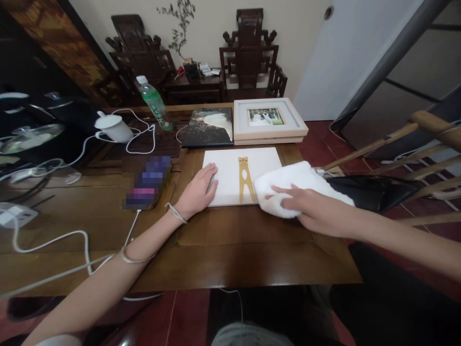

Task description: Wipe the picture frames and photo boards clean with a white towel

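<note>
A flat white board (pixel 225 166), like a canvas or panel, lies on the wooden table (pixel 230 245). Down its middle is a yellow long-legged cat figure (pixel 244 168). My left hand (pixel 199 191) rests on the board's left edge, fingers stretched out and thumb apart. In my right hand (pixel 306 204) is a fluffy white cloth (pixel 281 180), gripped at the board's right side and covering its right corner. The cloth's far end trails rightward under my forearm.
Behind the board lie a dark picture (pixel 207 132) and a pale wooden photo frame (pixel 268 125). Leftward are a phone (pixel 147 185) on a cable, a green bottle (pixel 155 103), a lidded white cup (pixel 113 127) and a power strip (pixel 18 216). A wooden chair (pixel 425 129) stands right.
</note>
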A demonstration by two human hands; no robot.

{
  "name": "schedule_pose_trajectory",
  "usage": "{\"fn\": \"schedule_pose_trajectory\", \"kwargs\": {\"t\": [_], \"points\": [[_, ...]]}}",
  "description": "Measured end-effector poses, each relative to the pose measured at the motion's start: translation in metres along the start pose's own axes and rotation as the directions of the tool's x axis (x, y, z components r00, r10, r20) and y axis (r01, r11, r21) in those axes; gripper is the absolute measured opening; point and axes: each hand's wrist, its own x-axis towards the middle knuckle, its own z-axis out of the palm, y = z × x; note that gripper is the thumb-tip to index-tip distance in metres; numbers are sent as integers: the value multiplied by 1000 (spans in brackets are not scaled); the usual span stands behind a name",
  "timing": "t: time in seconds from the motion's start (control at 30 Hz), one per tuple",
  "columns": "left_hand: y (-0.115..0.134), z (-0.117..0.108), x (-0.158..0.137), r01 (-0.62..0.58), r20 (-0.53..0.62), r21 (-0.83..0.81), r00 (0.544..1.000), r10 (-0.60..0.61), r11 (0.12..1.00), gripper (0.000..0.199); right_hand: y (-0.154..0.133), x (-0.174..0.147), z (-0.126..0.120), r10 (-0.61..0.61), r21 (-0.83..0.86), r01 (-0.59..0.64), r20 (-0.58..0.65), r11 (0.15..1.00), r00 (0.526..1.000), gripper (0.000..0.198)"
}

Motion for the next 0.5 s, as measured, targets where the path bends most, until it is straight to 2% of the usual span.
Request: {"fn": "schedule_pose_trajectory", "kwargs": {"t": [0.07,0.13,0.33,0.5], "points": [[0,0,0,-1,4,-5,1000,1,1000,45,-5,-3,0,-8,11,8,13,1000,1000,34],[0,-1,1,2,12,-15,1000,-2,1000,44,-1,9,-5,-5,6,5,14,1000,1000,29],[-1,-2,1,-1,18,-20,1000,1,1000,44,43,78,-38,-14,-8,14,-31,1000,999,22],[0,-2,0,6,23,-30,1000,-5,1000,45,71,116,-57,109,7,-109,-61,994,992,15]]}}
